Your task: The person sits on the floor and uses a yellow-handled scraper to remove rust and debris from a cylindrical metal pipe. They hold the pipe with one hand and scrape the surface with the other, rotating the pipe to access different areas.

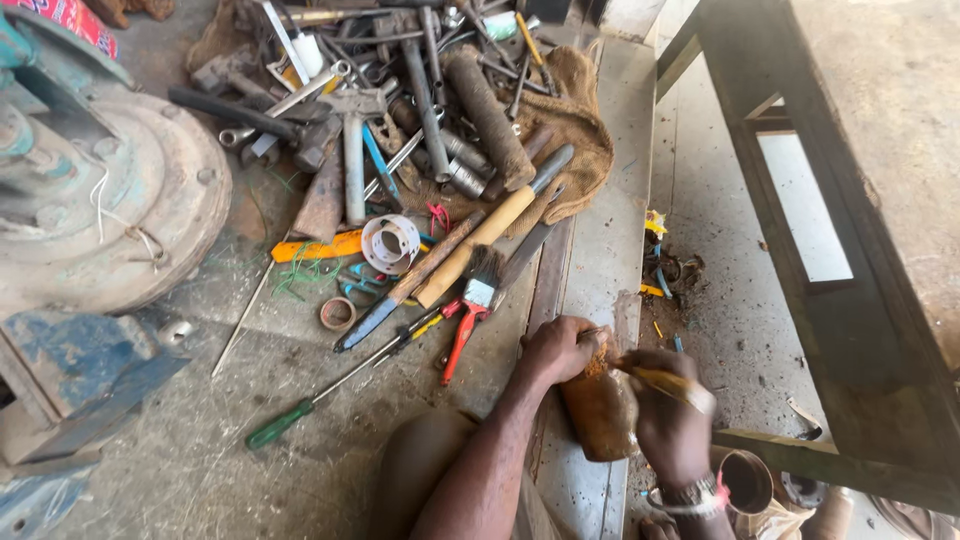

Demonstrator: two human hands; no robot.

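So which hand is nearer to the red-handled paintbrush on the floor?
The left hand. It grips the top of a rusty brown cylinder, just right of the red-handled paintbrush. The right hand, holding a thin yellow-handled tool, sits farther right, beyond the cylinder.

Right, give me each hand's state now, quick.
Left hand: closed around the top of a rusty brown cylinder.
Right hand: closed on a thin yellow-handled tool, its tip at the cylinder.
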